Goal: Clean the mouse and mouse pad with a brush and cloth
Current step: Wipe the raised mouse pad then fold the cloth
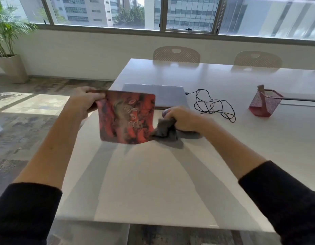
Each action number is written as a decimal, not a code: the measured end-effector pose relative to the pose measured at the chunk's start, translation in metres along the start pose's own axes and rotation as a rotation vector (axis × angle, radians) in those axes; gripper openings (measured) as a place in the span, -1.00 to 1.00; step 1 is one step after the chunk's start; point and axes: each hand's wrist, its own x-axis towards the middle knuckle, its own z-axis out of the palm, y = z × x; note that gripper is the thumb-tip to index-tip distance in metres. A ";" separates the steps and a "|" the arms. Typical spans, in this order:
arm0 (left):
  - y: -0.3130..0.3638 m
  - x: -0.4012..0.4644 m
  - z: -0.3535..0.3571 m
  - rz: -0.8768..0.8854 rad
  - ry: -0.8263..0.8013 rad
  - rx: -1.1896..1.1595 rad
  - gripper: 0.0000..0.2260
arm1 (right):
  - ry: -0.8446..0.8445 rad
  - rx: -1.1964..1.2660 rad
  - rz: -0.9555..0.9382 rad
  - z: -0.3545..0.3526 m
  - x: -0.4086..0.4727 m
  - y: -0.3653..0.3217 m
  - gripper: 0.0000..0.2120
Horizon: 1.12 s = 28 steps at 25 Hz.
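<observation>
Head view, looking down a long white glossy counter [170,183] in an office room. Row of wide windows behind, tower blocks and trees outside. Two pale perforated chair backs [176,54] tucked at the counter's far edge. Potted green palm [6,32] in a beige planter at far left on the floor. Patterned grey-brown carpet [29,129] with a sunlit patch.

Left hand [86,101] grips the top left corner of a red-and-dark printed rectangular mouse pad [126,117], fingers curled over its edge, pad held up off the counter and tilted toward the camera. Right hand [181,119] is closed around a bunched grey cloth [163,129]; cloth touches the pad's lower right corner and trails onto the counter. Dark sleeves on both forearms.

Behind the pad: closed silver-grey laptop [167,96], lying flat, partly hidden by the pad. A rounded purplish shape just above the right hand's knuckles, too hidden to tell what it is. Loose tangled black cable [213,105] runs from the laptop's right side across the counter. Red wire-mesh pen holder [266,103] well apart at the right, tilted, a brownish handle sticking out of its top.

Counter's near edge runs along the bottom; left edge falls off to carpet just beside the left forearm. Broad bare stretch of counter between the two forearms and to the right of the cable.
</observation>
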 end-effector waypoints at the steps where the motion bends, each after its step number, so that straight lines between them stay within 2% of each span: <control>1: -0.016 0.000 -0.004 -0.056 0.027 0.031 -0.83 | -0.063 -0.023 -0.060 0.014 -0.001 -0.010 -0.61; 4: -0.052 -0.002 -0.016 -0.196 0.089 0.127 -0.82 | -0.122 0.078 -0.213 0.039 -0.018 -0.029 -0.65; 6: -0.066 0.000 -0.020 -0.223 0.082 0.251 -0.82 | -0.188 0.174 -0.273 0.041 -0.042 -0.033 -0.69; 10: -0.072 0.004 -0.016 -0.061 0.126 0.556 -0.92 | -0.296 0.224 -0.281 0.032 -0.107 -0.006 -0.70; 12: -0.072 0.005 -0.013 0.035 0.146 0.719 -0.91 | -0.330 0.138 -0.196 0.020 -0.126 0.015 -0.73; 13: -0.071 0.004 -0.010 0.071 0.147 0.777 -0.91 | -0.288 0.167 -0.115 0.010 -0.129 0.027 -0.75; 14: -0.071 0.001 -0.006 0.096 0.135 0.816 -0.90 | -0.221 0.287 -0.014 -0.002 -0.127 0.038 -0.76; 15: -0.072 -0.001 0.000 0.116 0.108 0.841 -0.89 | -0.084 0.394 0.044 -0.015 -0.123 0.052 -0.71; 16: -0.074 -0.006 0.008 0.131 0.070 0.858 -0.87 | 0.054 0.422 0.039 -0.027 -0.115 0.066 -0.64; 18: -0.080 -0.018 0.031 0.173 0.008 0.884 -0.87 | 0.203 0.256 0.050 -0.040 -0.096 0.100 -0.57; 20: -0.085 -0.031 0.053 0.243 0.006 0.880 -0.86 | 0.182 0.105 0.179 -0.036 -0.081 0.129 -0.56; 23: -0.090 -0.046 0.078 0.325 0.018 0.888 -0.87 | -0.006 0.067 0.387 -0.006 -0.078 0.149 -0.56; 25: -0.093 -0.054 0.088 0.357 0.033 0.912 -0.87 | -0.032 0.115 0.385 0.012 -0.083 0.145 -0.58; 28: -0.094 -0.063 0.096 0.385 0.017 0.939 -0.88 | -0.031 0.151 0.252 0.023 -0.099 0.122 -0.56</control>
